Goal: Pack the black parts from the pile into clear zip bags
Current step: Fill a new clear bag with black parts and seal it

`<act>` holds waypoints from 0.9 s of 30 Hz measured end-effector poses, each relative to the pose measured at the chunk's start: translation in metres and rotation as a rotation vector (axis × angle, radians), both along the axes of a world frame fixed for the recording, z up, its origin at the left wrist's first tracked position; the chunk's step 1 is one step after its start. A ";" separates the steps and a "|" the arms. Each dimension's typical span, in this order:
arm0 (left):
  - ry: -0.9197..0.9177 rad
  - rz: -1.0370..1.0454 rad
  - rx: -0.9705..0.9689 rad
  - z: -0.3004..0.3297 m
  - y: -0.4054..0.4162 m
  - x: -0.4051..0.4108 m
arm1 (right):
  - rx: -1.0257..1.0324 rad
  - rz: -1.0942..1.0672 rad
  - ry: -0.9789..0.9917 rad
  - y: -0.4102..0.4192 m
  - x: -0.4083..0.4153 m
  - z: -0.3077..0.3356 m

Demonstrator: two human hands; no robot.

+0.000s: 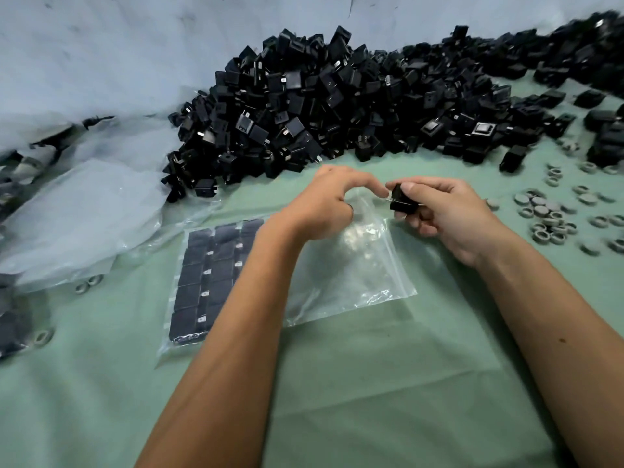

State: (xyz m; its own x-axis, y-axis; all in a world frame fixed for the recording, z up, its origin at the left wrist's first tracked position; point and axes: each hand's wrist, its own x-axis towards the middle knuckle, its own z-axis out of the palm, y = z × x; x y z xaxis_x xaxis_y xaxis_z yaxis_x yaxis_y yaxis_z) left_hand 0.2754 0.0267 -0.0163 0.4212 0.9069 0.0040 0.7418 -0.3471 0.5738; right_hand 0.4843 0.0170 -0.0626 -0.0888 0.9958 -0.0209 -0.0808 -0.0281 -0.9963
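I'm at the loading step: my right hand (449,217) grips one black part (402,199) between thumb and curled fingers, just beside the mouth of the empty clear zip bag (351,275), while my left hand (329,204) pinches the bag's top edge, seemingly to hold it open — whether the mouth is truly parted I cannot tell. Next I judge the part must go in prongs-first or flat, sliding to the bottom corner so rows can form like those in the filled bag (209,282) lying beside it. The parts are boxy, matte hard plastic with small metal tabs; the film is thin, glossy and crinkled. The pile (320,103) sits beyond, on green cloth (337,400) — grey rings (547,217) are scattered to the right
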 end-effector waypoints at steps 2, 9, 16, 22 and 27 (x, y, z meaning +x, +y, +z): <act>0.111 -0.032 -0.039 0.005 0.004 -0.001 | -0.020 0.041 0.056 -0.002 0.001 0.003; 0.218 -0.107 -0.093 0.022 0.013 -0.012 | -0.031 0.161 -0.060 -0.008 0.002 0.007; 0.038 -0.139 -0.058 0.032 0.015 -0.029 | 0.143 0.409 -0.173 -0.021 -0.011 0.011; -0.100 -0.133 -0.073 0.035 0.011 -0.039 | 0.270 0.543 -0.287 -0.025 -0.023 0.009; -0.190 -0.183 -0.042 0.043 0.007 -0.036 | 0.347 0.651 -0.330 -0.028 -0.036 0.007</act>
